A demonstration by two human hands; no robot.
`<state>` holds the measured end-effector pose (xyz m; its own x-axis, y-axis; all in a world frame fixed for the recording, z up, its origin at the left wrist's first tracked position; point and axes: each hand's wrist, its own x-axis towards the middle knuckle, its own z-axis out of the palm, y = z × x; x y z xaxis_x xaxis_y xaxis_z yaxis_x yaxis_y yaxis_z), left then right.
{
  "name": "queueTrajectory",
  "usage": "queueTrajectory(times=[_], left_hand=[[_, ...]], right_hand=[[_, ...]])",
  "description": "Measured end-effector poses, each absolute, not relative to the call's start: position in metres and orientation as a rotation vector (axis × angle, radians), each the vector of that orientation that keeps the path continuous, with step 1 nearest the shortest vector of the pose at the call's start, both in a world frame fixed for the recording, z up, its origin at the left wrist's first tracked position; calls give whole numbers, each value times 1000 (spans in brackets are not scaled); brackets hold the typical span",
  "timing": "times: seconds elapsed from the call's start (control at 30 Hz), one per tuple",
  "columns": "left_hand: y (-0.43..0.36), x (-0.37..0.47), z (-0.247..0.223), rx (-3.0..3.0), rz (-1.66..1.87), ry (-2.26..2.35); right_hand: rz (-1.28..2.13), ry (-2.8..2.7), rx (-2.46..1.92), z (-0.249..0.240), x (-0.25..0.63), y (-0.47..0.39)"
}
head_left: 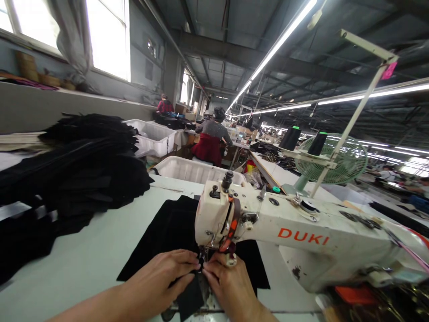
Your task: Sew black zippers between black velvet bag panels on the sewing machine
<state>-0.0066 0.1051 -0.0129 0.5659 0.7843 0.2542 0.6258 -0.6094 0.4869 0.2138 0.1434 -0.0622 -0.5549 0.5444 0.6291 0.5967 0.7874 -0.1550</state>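
Note:
A black fabric piece (161, 228) lies flat on the white sewing table, running under the head of a sewing machine (261, 219) marked "DUKI". My left hand (164, 275) is closed on the fabric just left of the needle, thumb and fingers pressed together. Close to it, on the right of the needle, my right hand (229, 279) pinches the fabric with bent fingers. A narrow dark strip (190, 298) hangs toward me below my left fingertips. The presser foot (203, 254) is partly hidden by my fingers, and the exact stitching spot cannot be made out.
A big heap of black fabric pieces (83, 165) covers the table's left side. White plastic bins (197, 170) stand behind the machine. Thread cones (291, 137) and a green fan (335, 158) are at the right. A seated person (212, 138) works further ahead.

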Motion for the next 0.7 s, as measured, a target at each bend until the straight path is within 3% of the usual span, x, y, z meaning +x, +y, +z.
queueTrajectory(times=[0.7], left_hand=[[109, -9, -1, 2629, 574, 1081]], right_hand=[[-206, -2252, -894, -68, 211, 143]])
